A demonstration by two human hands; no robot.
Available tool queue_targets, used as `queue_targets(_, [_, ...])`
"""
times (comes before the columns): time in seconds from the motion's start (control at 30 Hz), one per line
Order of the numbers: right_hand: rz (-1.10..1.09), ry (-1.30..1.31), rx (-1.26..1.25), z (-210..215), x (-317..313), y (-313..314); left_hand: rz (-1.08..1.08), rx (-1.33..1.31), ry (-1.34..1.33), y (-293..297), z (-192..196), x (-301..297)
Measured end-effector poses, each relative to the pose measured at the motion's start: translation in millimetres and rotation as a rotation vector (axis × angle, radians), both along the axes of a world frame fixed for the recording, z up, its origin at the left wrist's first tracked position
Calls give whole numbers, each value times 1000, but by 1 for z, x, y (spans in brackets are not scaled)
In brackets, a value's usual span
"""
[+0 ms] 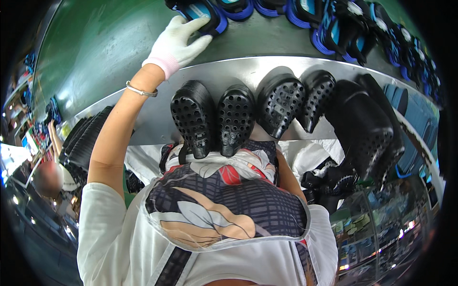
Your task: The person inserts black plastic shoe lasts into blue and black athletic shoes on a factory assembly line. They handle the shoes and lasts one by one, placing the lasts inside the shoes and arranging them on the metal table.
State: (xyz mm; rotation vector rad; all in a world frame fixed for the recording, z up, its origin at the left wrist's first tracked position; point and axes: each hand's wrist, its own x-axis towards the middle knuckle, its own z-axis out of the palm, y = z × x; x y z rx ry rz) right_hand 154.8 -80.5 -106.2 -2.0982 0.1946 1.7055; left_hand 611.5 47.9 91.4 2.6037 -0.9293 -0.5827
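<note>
My left hand (172, 46), in a white glove with a pink cuff, reaches to the far side of the green surface. Its fingers grip the heel end of a black and blue sandal (201, 13) with a light blue insole, a finger lying over the insole and the thumb near the sole. Part of that sandal is cut off by the upper picture edge. Beyond it, to the right, runs a row of similar sandals (235, 8). My right hand is out of sight; only a piece of the right arm (289, 174) shows beside the apron, below the metal ledge.
Black shoe-shaped forms full of holes (193, 114) stand along the metal ledge (157, 117) before me. Larger black ones (360, 124) lean at the right, near blue flat pieces (420, 119). More dark pieces (88, 138) are at the left, where another person (59, 176) works.
</note>
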Motion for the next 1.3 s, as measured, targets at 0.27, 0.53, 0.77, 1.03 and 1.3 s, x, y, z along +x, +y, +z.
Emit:
queue_targets(0.27, [77,-27,51,34,55,-43,19,2,-36,10,8,-3])
queue_targets(0.53, [27,-74,46,85,88,-66,118,-18,122,25,10,-1])
queue_targets(0.77, [-231,-234,14,159,95,-98,447,-191,503,85,27,-47])
queue_targets(1.03, [-466,-1202,166,284,189,-20,169,-208,456,110,11,-82])
queue_targets(1.3, [-223,-1481,83,203,252,28,237,-300,502,118,0,-133])
